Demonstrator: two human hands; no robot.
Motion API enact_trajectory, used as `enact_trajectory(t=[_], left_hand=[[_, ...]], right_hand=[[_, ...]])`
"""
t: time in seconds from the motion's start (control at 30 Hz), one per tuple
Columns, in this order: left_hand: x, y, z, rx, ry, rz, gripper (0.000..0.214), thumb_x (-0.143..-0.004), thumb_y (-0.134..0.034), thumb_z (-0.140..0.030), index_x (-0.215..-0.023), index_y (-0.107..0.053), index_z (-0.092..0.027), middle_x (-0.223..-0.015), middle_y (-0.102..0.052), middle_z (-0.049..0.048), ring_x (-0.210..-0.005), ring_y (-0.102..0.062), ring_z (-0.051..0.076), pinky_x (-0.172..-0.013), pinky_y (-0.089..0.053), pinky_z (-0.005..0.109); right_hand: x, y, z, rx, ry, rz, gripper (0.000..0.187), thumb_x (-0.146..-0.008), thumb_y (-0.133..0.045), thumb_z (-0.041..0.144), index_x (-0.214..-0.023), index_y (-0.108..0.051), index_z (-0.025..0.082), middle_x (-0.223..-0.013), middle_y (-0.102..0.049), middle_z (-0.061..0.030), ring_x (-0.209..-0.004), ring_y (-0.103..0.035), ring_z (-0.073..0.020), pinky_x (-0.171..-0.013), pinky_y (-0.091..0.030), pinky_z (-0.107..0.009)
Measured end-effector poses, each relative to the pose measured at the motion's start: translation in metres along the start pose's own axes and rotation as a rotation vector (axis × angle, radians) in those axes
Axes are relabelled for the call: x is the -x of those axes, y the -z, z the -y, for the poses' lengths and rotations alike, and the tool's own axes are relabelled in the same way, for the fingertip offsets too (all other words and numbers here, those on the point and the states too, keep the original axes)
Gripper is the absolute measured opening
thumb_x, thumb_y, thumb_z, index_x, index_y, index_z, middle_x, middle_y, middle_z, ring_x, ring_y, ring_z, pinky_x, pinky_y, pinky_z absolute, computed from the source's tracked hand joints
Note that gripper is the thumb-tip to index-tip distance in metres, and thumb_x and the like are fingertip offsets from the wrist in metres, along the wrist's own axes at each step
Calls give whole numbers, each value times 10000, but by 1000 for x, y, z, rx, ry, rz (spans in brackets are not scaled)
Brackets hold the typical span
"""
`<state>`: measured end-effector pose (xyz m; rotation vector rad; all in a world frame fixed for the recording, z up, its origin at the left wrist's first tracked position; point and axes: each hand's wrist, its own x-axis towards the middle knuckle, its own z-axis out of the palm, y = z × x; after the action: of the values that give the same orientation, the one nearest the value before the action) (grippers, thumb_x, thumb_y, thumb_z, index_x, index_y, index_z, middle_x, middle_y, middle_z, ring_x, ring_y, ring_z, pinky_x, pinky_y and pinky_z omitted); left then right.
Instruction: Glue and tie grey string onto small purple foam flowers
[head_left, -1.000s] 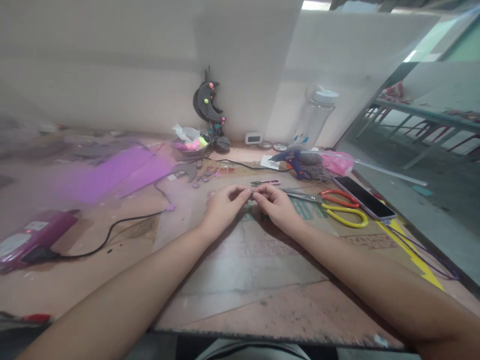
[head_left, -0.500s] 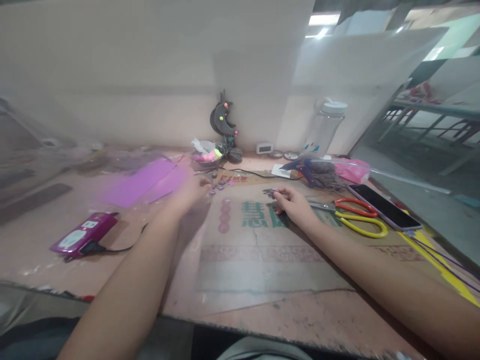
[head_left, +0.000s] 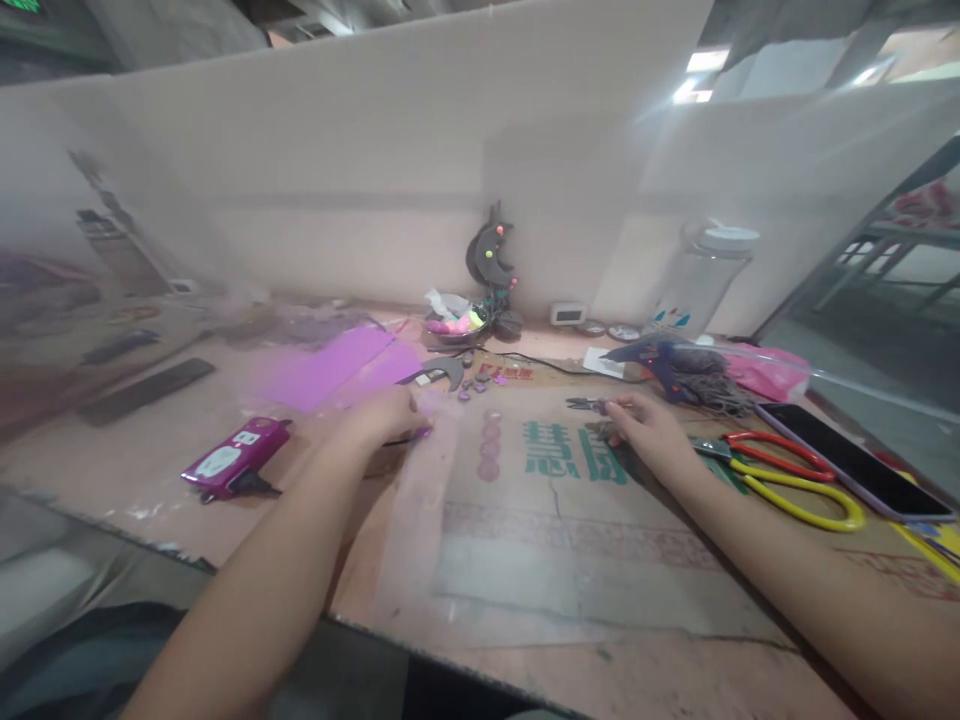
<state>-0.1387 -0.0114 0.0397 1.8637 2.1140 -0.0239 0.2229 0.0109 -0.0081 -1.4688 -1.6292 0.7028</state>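
Observation:
My right hand (head_left: 641, 425) is closed around small scissors (head_left: 585, 404), their short blades pointing left above the printed cardboard (head_left: 525, 560). To the left, my left hand (head_left: 390, 415) has its fingers drawn together, low over the table. A dark thin strip and a small purple bit (head_left: 424, 432) show just under its fingertips; whether they are held I cannot tell. Beyond that hand lie several small purple and grey cut pieces (head_left: 480, 383) and a grey crescent shape (head_left: 452, 370). Purple sheets (head_left: 337, 365) lie behind it, partly blurred.
Large scissors with red and yellow handles (head_left: 795, 480) and a phone (head_left: 855, 460) lie right of my right hand. At the back stand a crescent ornament (head_left: 491, 255), a bowl (head_left: 456, 325) and a bottle (head_left: 705, 285). A purple power bank (head_left: 240, 458) is at left.
The view has swung left, so things appear further right. My left hand has drawn back from the small pieces toward me. My right hand keeps the small scissors.

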Motion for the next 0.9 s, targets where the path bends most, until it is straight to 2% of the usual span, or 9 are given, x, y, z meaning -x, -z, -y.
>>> enact_trajectory(t=[0.1,0.2,0.37,0.47,0.53,0.7,0.83,0.9], left_hand=[[-5,-5,6,47,-25,-12,227,-669,-687,-411,-734,-681,-194,-777,-744,71,-711,-671,232,-614,-426,278],[-10,-12,8,110,-34,-71,242,-658,-708,-334,-852,-659,-198,-832,-741,56,-751,-675,223,-622,-433,259],[-16,-22,3,199,-22,-188,417,-689,-686,-225,-1087,-578,-167,-1012,-716,116,-871,-673,246,-653,-438,266],[-19,-27,0,225,-15,-244,447,-736,-652,-198,-1165,-531,-158,-1054,-700,129,-915,-663,242,-688,-435,266],[-22,-29,-2,229,-14,-280,432,-770,-631,-201,-1184,-517,-161,-1063,-694,128,-939,-652,239,-715,-434,268],[-30,-30,-1,193,-19,-354,439,-812,-588,-191,-1239,-498,-145,-1111,-681,140,-1027,-630,249,-792,-430,277],[-27,-22,-2,138,-38,-354,423,-790,-634,-258,-1189,-560,-140,-1137,-684,155,-1049,-634,283,-797,-442,288],[-19,-14,-10,109,-69,-361,314,-813,-601,-264,-1098,-617,-133,-1120,-686,177,-1042,-634,312,-801,-442,315]], right_hand=[[1,1,3,5,-8,-1,383,-778,-546,533,-888,-605,170,-618,-640,-21,-485,-593,-164,-515,-427,-272],[3,2,7,1,-33,-7,366,-760,-568,529,-852,-596,177,-549,-607,-12,-483,-589,-177,-513,-433,-280],[6,3,12,-14,-66,-17,302,-747,-598,480,-821,-590,187,-575,-624,-24,-508,-603,-185,-539,-456,-294],[2,3,9,-85,-78,-17,317,-730,-625,483,-825,-592,183,-542,-586,2,-476,-573,-168,-510,-440,-286],[-1,2,7,-153,-91,-2,343,-709,-652,499,-822,-586,182,-494,-520,39,-446,-535,-151,-493,-440,-282],[-3,-3,7,-258,-78,71,380,-702,-662,544,-779,-559,187,-448,-386,102,-409,-409,-92,-550,-529,-312],[-3,-5,3,-278,-79,70,404,-680,-698,542,-794,-585,171,-464,-426,93,-421,-421,-85,-515,-523,-288],[-4,-4,0,-282,-89,76,401,-683,-706,533,-804,-598,166,-480,-466,82,-416,-445,-84,-501,-519,-278]])
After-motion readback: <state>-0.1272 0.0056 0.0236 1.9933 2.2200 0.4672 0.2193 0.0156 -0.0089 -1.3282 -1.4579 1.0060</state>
